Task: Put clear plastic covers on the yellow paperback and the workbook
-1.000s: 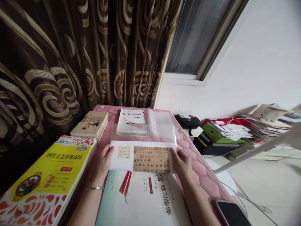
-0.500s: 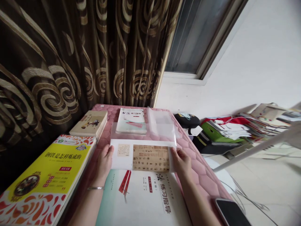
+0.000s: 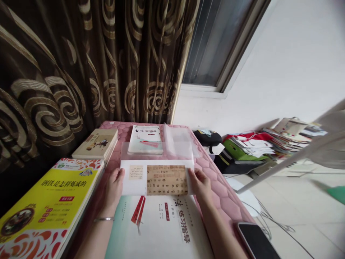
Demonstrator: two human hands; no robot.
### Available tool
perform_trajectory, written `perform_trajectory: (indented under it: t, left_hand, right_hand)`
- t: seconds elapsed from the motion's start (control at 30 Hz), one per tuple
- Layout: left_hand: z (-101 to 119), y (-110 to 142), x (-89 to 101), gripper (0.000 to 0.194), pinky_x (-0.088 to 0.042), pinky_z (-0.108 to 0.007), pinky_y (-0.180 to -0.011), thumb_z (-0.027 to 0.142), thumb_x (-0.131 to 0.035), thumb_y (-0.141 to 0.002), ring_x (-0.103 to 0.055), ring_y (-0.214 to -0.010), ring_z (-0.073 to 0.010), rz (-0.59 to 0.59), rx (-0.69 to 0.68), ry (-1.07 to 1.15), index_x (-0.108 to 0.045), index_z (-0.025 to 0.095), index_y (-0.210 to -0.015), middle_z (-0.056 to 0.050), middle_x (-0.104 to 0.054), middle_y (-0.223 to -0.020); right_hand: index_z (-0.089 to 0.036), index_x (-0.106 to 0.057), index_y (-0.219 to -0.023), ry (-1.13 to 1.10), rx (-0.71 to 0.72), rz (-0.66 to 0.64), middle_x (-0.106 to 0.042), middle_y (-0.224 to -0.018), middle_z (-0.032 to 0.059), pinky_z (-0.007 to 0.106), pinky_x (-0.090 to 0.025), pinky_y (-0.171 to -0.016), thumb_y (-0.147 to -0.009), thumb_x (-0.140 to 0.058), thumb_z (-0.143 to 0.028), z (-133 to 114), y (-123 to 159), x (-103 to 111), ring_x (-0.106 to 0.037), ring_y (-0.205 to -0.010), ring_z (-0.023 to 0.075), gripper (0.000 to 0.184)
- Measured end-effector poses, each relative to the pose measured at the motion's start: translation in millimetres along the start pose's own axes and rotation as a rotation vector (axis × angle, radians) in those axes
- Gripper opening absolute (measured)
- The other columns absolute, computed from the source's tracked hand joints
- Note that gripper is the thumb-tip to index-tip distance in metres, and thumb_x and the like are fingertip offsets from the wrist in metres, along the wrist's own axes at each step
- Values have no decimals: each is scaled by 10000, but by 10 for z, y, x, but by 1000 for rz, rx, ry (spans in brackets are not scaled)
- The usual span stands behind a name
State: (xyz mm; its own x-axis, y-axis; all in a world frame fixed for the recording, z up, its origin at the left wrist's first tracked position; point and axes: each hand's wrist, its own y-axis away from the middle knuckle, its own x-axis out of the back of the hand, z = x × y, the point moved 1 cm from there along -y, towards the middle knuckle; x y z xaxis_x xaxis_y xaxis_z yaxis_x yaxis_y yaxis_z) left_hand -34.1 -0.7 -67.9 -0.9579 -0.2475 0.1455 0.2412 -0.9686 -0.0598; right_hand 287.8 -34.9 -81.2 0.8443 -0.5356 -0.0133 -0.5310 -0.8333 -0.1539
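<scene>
- we've got L hand (image 3: pixel 114 190) & R hand (image 3: pixel 199 185) well apart, each pinching a side edge of the calligraphy sheet (image 3: pixel 167 180)
- sheet sits flat, top edge at the mouth of the clear plastic sleeve (image 3: pixel 159 151), over a practice workbook (image 3: pixel 161 230) on a pink quilted pad (image 3: pixel 215 190)
- we'd judge it light, thin, floppy; sleeve likely slippery, so hold by side edges, w/o creasing the middle
- yellow book (image 3: pixel 54 194) lies left, phone (image 3: pixel 256 241) lower right

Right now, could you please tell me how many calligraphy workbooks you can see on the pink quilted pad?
2: one workbook nearest you, below the printed sheet; the other workbook farther off, under a clear sleeve.
</scene>
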Motion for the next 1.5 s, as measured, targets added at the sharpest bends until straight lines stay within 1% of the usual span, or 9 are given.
perform_trajectory:
  t: [0.1,0.23,0.37,0.47,0.7,0.93,1.13,1.3,1.5]
  left_hand:
    - [-21,-21,10,420,-499,-289,-620,614,-581,-733,-660,-799,-255,3,7,-32,-614,212,-849,-52,-722,-818]
    - [-14,-16,11,411,-508,-291,-632,594,-573,-738,-668,-838,-259,-2,4,-41,-619,209,-875,-54,-727,-871]
    - [-12,-3,-6,424,-519,-293,-633,612,-566,-742,-673,-790,-246,-24,20,0,-608,211,-871,-50,-729,-853]
    - [-4,-4,-8,432,-518,-291,-618,623,-570,-727,-672,-769,-244,-27,48,-9,-603,211,-855,-47,-726,-830]
    - [47,18,-8,398,-518,-287,-623,608,-562,-741,-668,-764,-239,-24,14,-27,-586,218,-814,-44,-723,-815]
    - [-36,-12,-23,412,-522,-293,-653,615,-550,-754,-677,-783,-242,-6,4,-18,-601,216,-843,-54,-730,-822]
    - [-23,-7,-16,397,-522,-288,-652,599,-553,-762,-672,-786,-236,-15,17,-15,-600,216,-855,-52,-728,-854]
    - [33,10,-11,427,-508,-278,-581,627,-575,-721,-666,-729,-231,-7,10,12,-598,215,-831,-48,-731,-828]
    - [62,29,-25,427,-495,-271,-555,621,-579,-722,-664,-716,-228,-2,8,12,-605,206,-817,-55,-732,-823]
  right_hand:
    - [-154,-646,-666,23,-5,15,-608,-623,21,248,-380,-493,-661,-712,-667,-5,4,-8,-497,-560,142,517]
    - [-155,-651,-674,15,-8,12,-622,-646,29,246,-389,-495,-689,-711,-635,-16,22,-10,-507,-579,147,484]
    - [-159,-640,-686,-33,-32,1,-618,-648,23,244,-393,-492,-687,-722,-618,3,21,-5,-503,-576,142,467]
    - [-167,-610,-650,-15,-23,23,-592,-613,6,240,-373,-482,-674,-721,-639,27,5,0,-482,-555,132,486]
    - [-174,-609,-629,-13,-6,35,-581,-573,-9,241,-356,-471,-672,-720,-653,20,7,3,-471,-526,126,494]
    - [-173,-655,-710,-88,-78,-26,-620,-650,8,243,-390,-492,-698,-743,-582,-37,54,-8,-506,-573,140,419]
    - [-170,-632,-691,-74,-22,-10,-601,-627,-2,237,-382,-483,-697,-737,-595,71,5,0,-487,-550,129,439]
    - [-175,-619,-681,-32,8,1,-606,-632,6,245,-393,-494,-695,-725,-618,89,-10,5,-495,-555,138,455]
    - [-172,-614,-681,-56,22,5,-602,-638,5,237,-399,-496,-709,-718,-606,111,-15,1,-489,-561,129,447]
